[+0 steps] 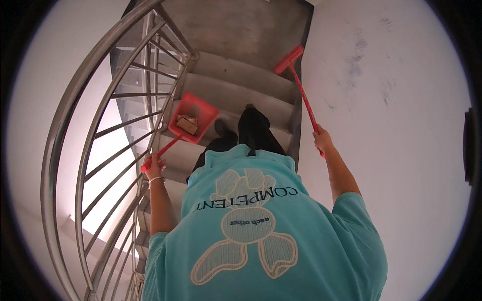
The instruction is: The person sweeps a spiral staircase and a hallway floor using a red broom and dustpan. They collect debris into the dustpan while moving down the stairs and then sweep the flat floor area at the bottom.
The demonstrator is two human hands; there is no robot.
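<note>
My left hand point(153, 165) grips the handle of a red plastic dustpan point(205, 113), which hangs over the steps close to the railing. In its pan lie some pieces of brown cardboard point(187, 125). On the other side, my right hand point(322, 138) is closed around the red stick of a broom point(304, 96). The red broom head point(289, 59) is at the foot of the stairs, beside the right wall. Whether its bristles touch the floor I cannot tell. My legs in black trousers are on the stairs between the two tools.
Concrete steps point(241, 73) lead down to a grey landing point(244, 26). A curved metal railing point(51, 158) runs along the left, with another flight visible through its bars. The white wall point(395, 150) at the right has dark smudges and a dark band along its base.
</note>
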